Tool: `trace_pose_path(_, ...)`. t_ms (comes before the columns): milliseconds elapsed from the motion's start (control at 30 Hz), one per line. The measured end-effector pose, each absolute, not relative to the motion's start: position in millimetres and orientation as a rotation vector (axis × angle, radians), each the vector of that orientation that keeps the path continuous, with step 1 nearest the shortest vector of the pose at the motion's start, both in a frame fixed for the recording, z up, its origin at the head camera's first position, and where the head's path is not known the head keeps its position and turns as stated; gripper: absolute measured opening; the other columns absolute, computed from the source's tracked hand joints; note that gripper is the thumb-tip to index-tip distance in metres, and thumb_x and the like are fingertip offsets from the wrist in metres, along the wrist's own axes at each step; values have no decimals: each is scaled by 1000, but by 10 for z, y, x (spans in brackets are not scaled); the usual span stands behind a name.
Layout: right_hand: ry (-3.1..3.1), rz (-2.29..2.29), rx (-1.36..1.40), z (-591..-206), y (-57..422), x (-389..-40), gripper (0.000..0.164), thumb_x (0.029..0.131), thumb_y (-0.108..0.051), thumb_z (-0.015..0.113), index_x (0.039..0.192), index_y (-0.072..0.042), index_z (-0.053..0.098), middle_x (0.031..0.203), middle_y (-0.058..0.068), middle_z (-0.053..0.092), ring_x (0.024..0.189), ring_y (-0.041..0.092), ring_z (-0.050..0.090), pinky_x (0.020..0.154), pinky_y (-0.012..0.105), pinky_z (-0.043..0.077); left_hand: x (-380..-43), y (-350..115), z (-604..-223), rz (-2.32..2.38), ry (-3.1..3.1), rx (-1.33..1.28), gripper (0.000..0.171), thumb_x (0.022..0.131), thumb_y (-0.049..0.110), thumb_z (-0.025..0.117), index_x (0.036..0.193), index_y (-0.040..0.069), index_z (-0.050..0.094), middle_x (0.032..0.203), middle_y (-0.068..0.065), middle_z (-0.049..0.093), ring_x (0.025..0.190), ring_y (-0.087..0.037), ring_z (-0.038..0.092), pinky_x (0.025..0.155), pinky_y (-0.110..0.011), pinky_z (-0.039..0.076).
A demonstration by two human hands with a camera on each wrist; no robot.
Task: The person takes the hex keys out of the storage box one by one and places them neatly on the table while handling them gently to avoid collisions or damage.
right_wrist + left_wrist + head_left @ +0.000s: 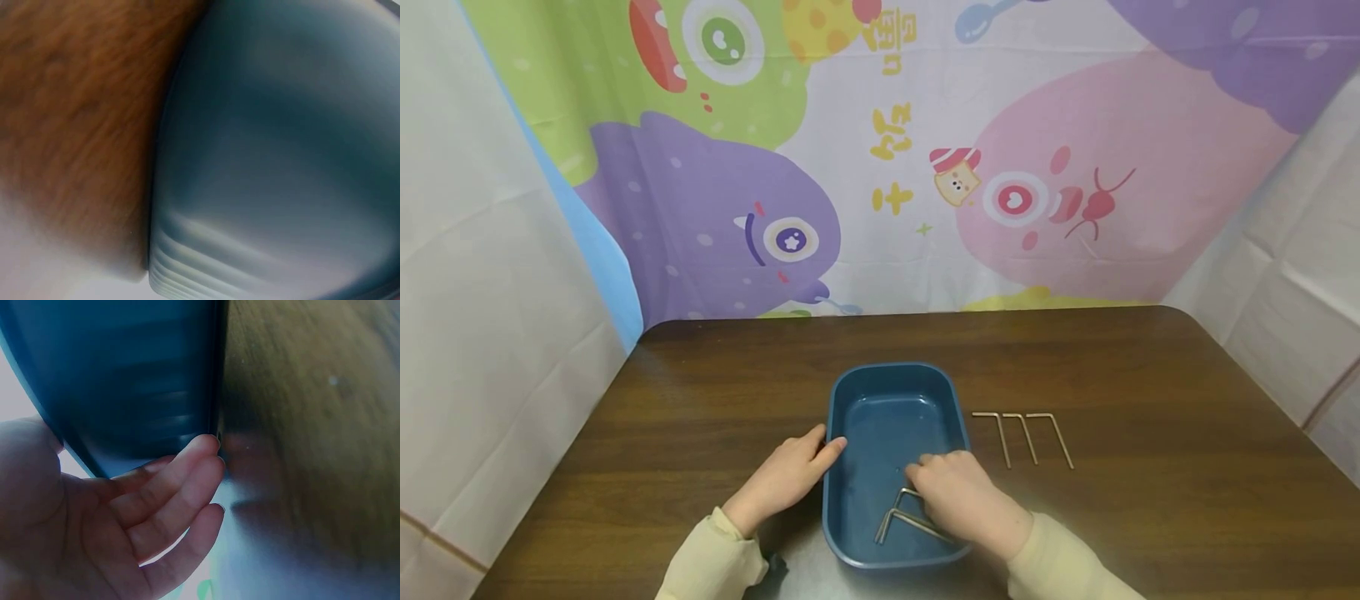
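Observation:
A blue rectangular box (pixel 895 425) stands on the table. My left hand (pixel 786 475) grips its left wall, thumb over the rim; in the left wrist view the fingers (pixel 187 481) lie along the outside. My right hand (pixel 962 500) reaches over the right rim into the box, fingers curled down. Beneath and beside it, L-shaped metal hex keys (pixel 917 523) lie at the near end of the box, partly hidden by the hand. I cannot tell whether the fingers pinch one. The right wrist view shows only the box's outer wall (pixel 269 169) and the table.
To the right of the box, three more hex keys (pixel 1030 437) lie in a row on the brown wooden table (pixel 1150 500). A cartoon-print cloth (pixel 895 250) hangs behind the table, and pale cloth (pixel 497 250) hangs at both sides.

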State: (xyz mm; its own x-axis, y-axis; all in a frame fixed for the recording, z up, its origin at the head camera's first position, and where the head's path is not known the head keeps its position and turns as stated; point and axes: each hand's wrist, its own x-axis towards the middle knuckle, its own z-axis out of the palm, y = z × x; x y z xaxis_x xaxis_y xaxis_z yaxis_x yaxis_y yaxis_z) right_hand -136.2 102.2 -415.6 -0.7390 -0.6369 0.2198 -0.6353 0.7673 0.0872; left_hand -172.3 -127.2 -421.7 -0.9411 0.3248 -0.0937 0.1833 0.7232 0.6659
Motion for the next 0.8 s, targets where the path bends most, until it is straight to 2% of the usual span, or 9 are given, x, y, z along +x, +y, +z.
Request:
trace_pose_path(200,-2754,0,968,-4154,1015,-1363,12,67,-2,62,63,-13,57,55,-2,48,46,10,44,40,25,30,-1718,-1276,-4222,1017,2722,411,32,95,40,43,78,12,46,59,3,30,50,-11,32,49,-24,27)
trace_pose_path(400,-2747,28,940,-4151,1008,-1369,10,67,-2,63,66,-11,57,58,-1,49,47,10,46,39,25,32,-1722,-1277,-4228,1019,2722,409,31,95,38,44,79,11,46,60,3,30,51,-11,35,49,-24,29)
trace_pose_path(667,-2714,51,915,-4160,1008,-1373,14,67,-4,65,68,-13,54,60,-3,49,49,12,50,39,26,32,-1732,-1273,-4228,1014,2716,391,28,95,37,44,84,12,49,61,2,31,54,-12,40,53,-26,32)
trace_pose_path(800,-2717,67,908,-4165,1008,-1375,14,67,-4,65,69,-14,54,59,-3,48,49,11,48,39,24,30,-1726,-1267,-4220,1011,2719,394,28,95,37,44,83,12,48,61,2,30,53,-12,39,52,-26,32)
